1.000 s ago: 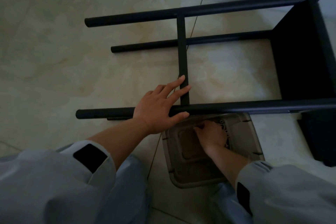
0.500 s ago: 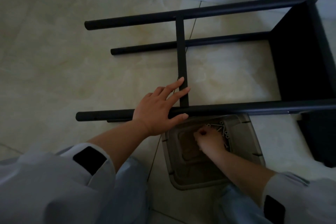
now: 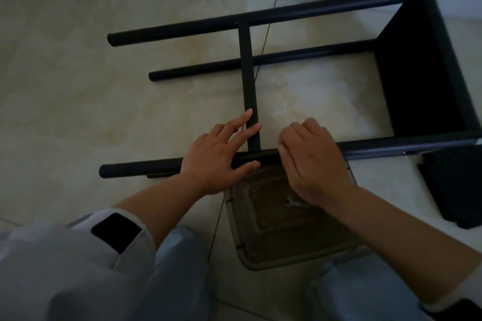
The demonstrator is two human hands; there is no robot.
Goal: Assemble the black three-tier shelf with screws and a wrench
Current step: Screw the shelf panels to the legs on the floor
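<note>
The shelf frame (image 3: 300,60) is lying on its side on the tiled floor (image 3: 78,86). The left hand (image 3: 219,156), fingers spread flat, is bracing the crossbar (image 3: 249,81) against the near leg tube (image 3: 146,168). The right hand (image 3: 310,159) is curling at that joint; whether it is pinching a screw, I cannot tell. If the crossbar shifts, the holes could misalign. The wrench (image 3: 296,203) is lying in the tray (image 3: 263,258).

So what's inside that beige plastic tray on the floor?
A small silver wrench lies in the beige plastic tray. The right hand covers the tray's far corner, hiding anything there.
</note>
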